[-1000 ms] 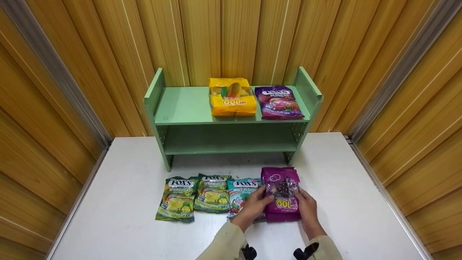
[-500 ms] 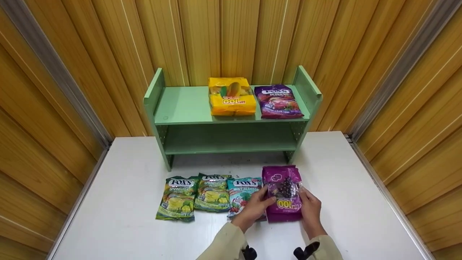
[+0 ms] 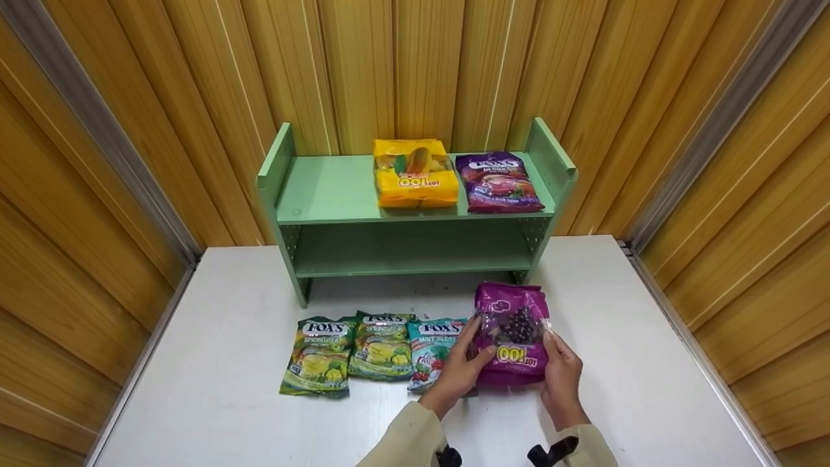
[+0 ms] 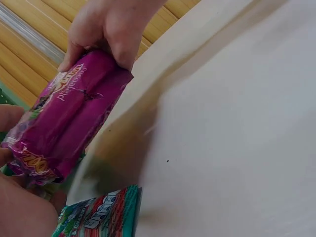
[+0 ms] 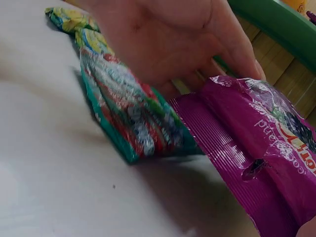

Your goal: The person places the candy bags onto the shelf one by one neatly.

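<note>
Clearly visible only from the right wrist: ridges along the end seal [image 5: 229,163] of the purple packet [image 3: 512,327]. Only from the head: its printed face, almost in full. Grasped by the fingers from both sides, between left hand [image 3: 457,376] and right hand [image 3: 563,376], with left thumb upon this face. Held over the white table [image 3: 227,389], near the teal packet [image 3: 431,357] (partly covered by left hand).

The magenta bag [image 3: 512,334], gripped by the left hand [image 3: 456,373] and right hand [image 3: 563,373], has moved slightly rightward and closer to the green shelf [image 3: 331,188].
</note>
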Action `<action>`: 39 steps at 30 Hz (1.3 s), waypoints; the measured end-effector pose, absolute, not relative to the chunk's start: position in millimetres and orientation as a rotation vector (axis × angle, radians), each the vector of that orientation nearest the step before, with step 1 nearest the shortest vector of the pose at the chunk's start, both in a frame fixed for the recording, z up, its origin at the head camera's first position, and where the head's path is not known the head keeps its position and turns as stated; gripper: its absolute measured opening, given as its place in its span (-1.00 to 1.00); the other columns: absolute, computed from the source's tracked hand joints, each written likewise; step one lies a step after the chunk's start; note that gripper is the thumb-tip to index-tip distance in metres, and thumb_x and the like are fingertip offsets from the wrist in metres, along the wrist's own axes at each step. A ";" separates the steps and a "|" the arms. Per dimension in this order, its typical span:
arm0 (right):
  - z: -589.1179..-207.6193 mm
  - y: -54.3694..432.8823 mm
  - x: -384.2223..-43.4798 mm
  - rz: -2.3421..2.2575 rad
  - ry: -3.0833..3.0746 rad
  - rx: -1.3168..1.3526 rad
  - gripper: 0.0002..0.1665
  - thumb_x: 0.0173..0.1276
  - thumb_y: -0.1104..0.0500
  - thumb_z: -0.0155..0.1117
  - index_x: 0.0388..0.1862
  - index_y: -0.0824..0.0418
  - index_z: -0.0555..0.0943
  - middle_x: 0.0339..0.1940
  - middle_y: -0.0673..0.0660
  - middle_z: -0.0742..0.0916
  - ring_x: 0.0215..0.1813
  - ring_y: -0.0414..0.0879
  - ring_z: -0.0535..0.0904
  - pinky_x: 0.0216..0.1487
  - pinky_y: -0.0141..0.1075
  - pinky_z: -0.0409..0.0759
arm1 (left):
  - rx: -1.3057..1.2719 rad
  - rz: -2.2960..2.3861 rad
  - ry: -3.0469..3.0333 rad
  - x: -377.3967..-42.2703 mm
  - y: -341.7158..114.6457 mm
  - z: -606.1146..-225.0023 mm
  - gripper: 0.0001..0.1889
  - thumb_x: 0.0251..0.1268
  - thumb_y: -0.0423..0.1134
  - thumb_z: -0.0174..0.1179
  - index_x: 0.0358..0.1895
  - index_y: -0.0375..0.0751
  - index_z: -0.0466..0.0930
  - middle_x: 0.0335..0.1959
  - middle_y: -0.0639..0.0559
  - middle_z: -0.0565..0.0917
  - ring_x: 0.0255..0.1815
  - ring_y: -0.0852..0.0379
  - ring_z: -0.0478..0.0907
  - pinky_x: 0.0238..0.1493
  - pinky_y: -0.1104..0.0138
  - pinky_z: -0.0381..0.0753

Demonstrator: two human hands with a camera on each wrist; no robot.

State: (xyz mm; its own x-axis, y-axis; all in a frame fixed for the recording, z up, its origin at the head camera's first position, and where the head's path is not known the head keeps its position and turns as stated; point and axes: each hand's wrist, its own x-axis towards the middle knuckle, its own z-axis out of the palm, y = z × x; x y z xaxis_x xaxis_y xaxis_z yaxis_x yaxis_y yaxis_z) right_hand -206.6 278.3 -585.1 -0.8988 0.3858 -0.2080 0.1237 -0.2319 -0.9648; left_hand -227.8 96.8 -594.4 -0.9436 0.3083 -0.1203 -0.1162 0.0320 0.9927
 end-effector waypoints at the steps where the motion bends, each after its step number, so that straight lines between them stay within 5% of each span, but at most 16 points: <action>1: -583.3 276.6 -206.6 2.283 -1.793 -0.612 -0.37 0.55 0.00 -0.06 0.48 0.23 0.19 0.52 0.18 0.27 0.48 -0.17 0.28 0.33 -0.52 0.36 | 0.174 2.009 2.001 -228.0 96.8 -594.6 -0.29 0.36 0.09 0.13 0.52 0.31 0.03 0.58 0.02 0.03 0.58 -0.20 -0.06 0.50 -0.17 0.00; 5: -576.6 270.0 -207.2 2.366 -1.683 -0.578 -0.36 0.54 -0.01 -0.04 0.48 0.24 0.20 0.48 0.09 0.36 0.24 -0.41 0.45 0.28 -0.54 0.42 | 0.040 2.077 1.918 -228.0 96.7 -594.5 -0.14 0.23 0.26 0.17 0.54 0.33 -0.08 0.57 -0.08 0.05 0.55 -0.24 0.02 0.48 -0.20 0.06; 12: -568.7 260.0 -205.4 2.423 -1.551 -0.488 -0.36 0.50 0.09 0.06 0.42 0.38 0.22 -0.06 -0.27 0.68 0.10 -0.46 0.54 0.21 -0.55 0.48 | -0.023 2.135 1.865 -227.7 94.2 -589.1 -0.04 0.16 0.26 0.25 0.54 0.31 -0.13 0.52 -0.08 0.15 0.48 -0.19 0.19 0.45 -0.20 0.13; 18: -565.3 254.6 -204.8 2.458 -1.571 -0.466 -0.36 0.50 0.06 0.07 0.42 0.36 0.24 0.00 -0.25 0.67 0.14 -0.44 0.52 0.23 -0.54 0.47 | -0.065 2.158 1.894 -227.6 91.2 -585.8 -0.03 0.17 0.26 0.22 0.55 0.30 -0.18 0.54 -0.13 0.10 0.48 -0.24 0.16 0.44 -0.23 0.12; 27: -556.3 249.3 -204.6 2.394 -1.767 -0.469 -0.36 0.52 -0.01 0.02 0.45 0.26 0.24 0.50 0.14 0.33 0.46 -0.23 0.31 0.30 -0.54 0.39 | -0.049 2.216 1.878 -224.3 84.0 -579.5 -0.10 0.26 0.15 0.20 0.55 0.30 -0.16 0.55 -0.13 0.07 0.47 -0.24 0.17 0.43 -0.19 0.18; 39: -554.7 247.9 -202.7 2.404 -1.862 -0.396 -0.25 0.50 -0.12 0.01 0.55 0.07 0.10 0.59 0.01 0.19 0.57 -0.12 0.11 0.35 -0.53 0.33 | 0.046 2.338 1.710 -222.9 76.6 -574.1 -0.09 0.30 0.00 0.20 0.57 0.23 -0.22 0.57 -0.15 0.00 0.45 -0.16 0.24 0.44 0.02 0.30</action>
State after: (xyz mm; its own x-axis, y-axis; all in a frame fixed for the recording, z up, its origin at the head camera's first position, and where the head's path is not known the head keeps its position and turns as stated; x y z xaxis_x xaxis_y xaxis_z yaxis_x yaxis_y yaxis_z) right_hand -202.7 247.9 -554.7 -0.9638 0.2157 -0.1568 0.0979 -0.2606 -0.9605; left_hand -222.9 76.6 -574.1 -0.9697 0.2141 -0.1175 -0.1768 -0.2834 0.9426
